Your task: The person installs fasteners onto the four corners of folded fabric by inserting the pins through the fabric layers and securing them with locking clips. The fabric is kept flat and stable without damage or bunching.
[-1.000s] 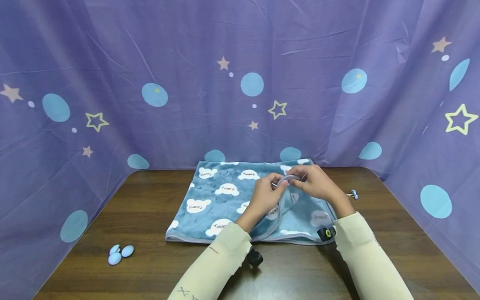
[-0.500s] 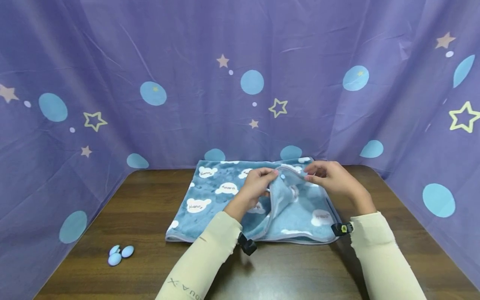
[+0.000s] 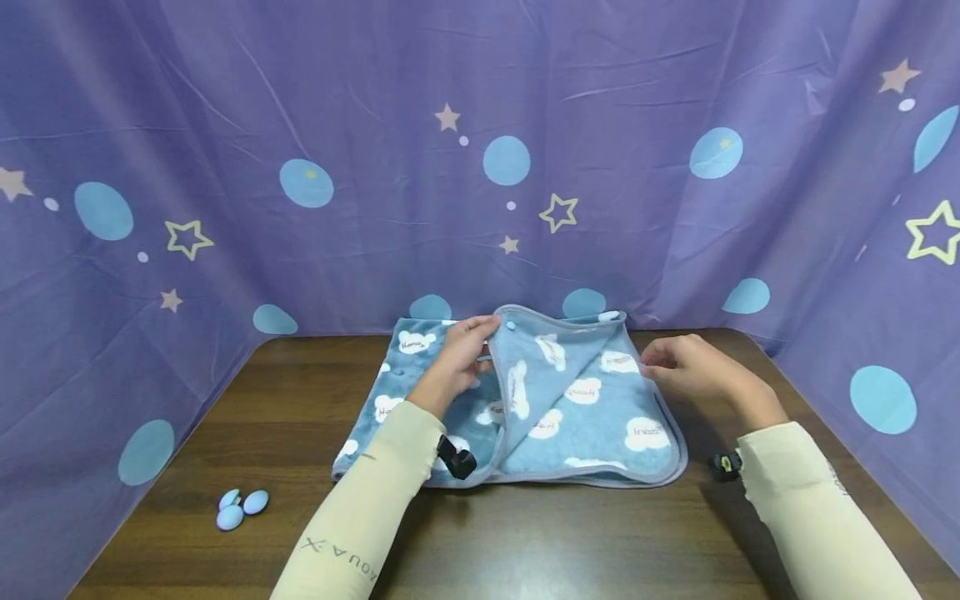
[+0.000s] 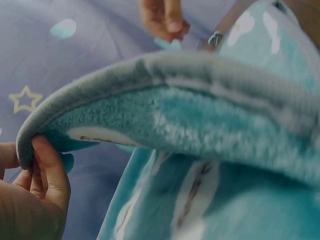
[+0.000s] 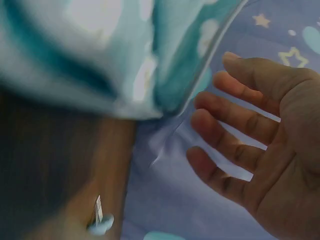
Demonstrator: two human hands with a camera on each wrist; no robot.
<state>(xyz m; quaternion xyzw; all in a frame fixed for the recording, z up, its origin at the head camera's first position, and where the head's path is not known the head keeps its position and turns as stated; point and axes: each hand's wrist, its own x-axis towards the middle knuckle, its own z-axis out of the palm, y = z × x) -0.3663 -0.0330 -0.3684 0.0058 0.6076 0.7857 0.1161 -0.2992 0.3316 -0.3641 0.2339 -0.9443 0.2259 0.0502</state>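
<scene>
A folded teal blanket (image 3: 581, 454) with white bear-head patches and grey edging lies on the table. My left hand (image 3: 461, 358) pinches its lifted upper corner, which folds up and over toward the left. A small light blue cap (image 3: 512, 326) sits on the cloth beside the pinching thumb, and it also shows below the fingers in the left wrist view. My right hand (image 3: 693, 367) hovers by the blanket's right edge. Seen from the right wrist, its fingers (image 5: 225, 145) are spread and loosely bent around nothing.
Several light blue oval caps (image 3: 230, 517) lie on the brown wooden table (image 3: 300, 417) at the front left. Another blue piece with a metal pin (image 5: 101, 225) lies near the table edge in the right wrist view. A purple patterned curtain (image 3: 375, 250) encloses the back and sides.
My left hand has carried the blanket corner left and up, uncovering more patches beneath. The right hand has let go of the edging and moved away to the right.
</scene>
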